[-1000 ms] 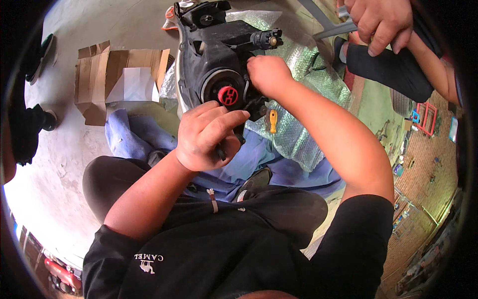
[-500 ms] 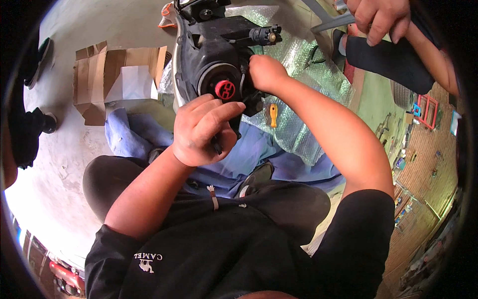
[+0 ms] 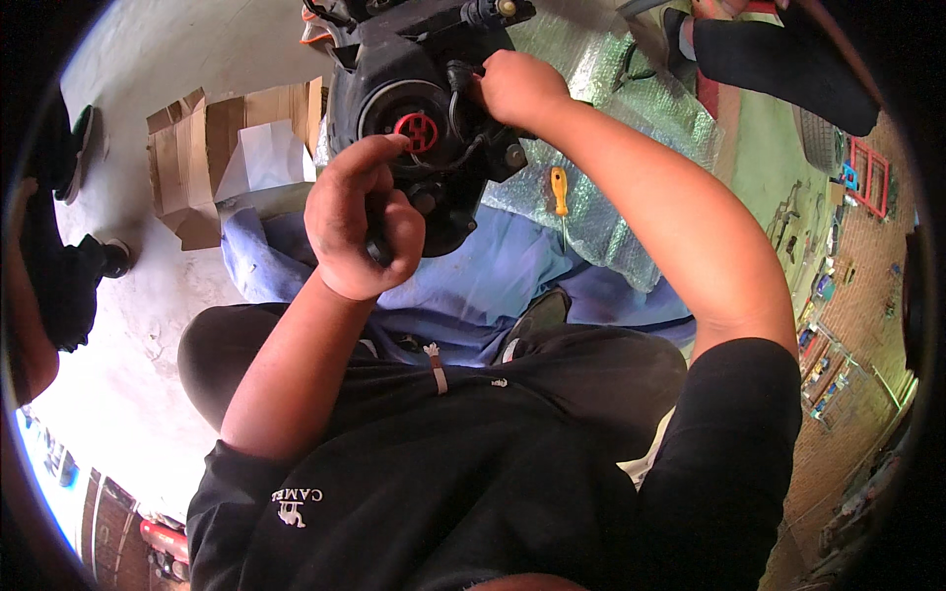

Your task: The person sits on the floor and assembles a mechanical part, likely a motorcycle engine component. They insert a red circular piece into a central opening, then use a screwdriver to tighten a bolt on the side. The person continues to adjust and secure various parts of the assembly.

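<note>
In front of me stands a black car headlight housing, its back toward me, with a round cover and a red cap. My left hand is closed at its lower left, the index fingertip at the red cap's edge. A black piece shows inside that fist; I cannot make out whether it belongs to the housing. My right hand is curled at the housing's right side, beside a black connector with a grey wire. Its fingertips and whatever they grip are hidden.
A yellow-handled screwdriver lies on bubble wrap to the right. Blue cloth spreads beneath the housing. An opened cardboard box is at left. Other people's legs are at far right and left.
The housing and both my hands appear higher and further left in view. My left index finger has straightened toward the red cap. Another person's hand at top right has mostly left view.
</note>
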